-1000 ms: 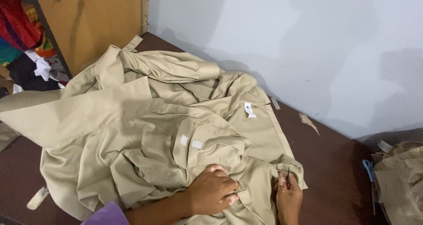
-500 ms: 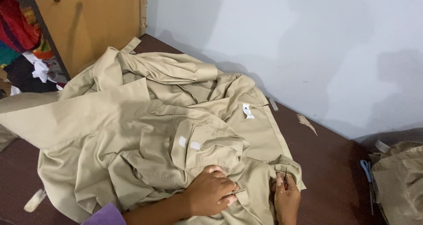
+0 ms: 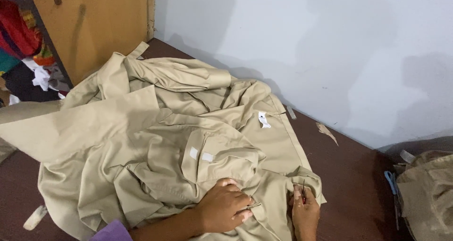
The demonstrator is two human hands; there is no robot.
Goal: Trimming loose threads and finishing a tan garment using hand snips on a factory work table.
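1. Both hands work at the near edge of a heap of khaki garments (image 3: 155,142) on my dark brown table (image 3: 349,175). My left hand (image 3: 224,208) lies knuckles up on the cloth, fingers curled together and pinching a fold; a thin metal bit shows at its fingertips, too small for me to tell what it is.
2. My right hand (image 3: 304,212) sits just beside it, closed on a slim pointed tool (image 3: 303,191) that stands upright against the hem at the heap's right corner.
3. I see the heap covering most of the table, from the wooden cabinet (image 3: 94,28) at the far left to that corner. A small white label (image 3: 264,119) lies on the cloth near the far hem.
4. Its right hem runs straight, diagonally away from me, toward the grey wall (image 3: 306,47).
5. I have bare table right of that hem, a wide strip reaching another khaki pile (image 3: 427,194) at the right border. A cloth scrap (image 3: 326,131) lies there near the wall.
6. At the near left, a pale strip (image 3: 35,217) lies on the table just beside the heap's edge.
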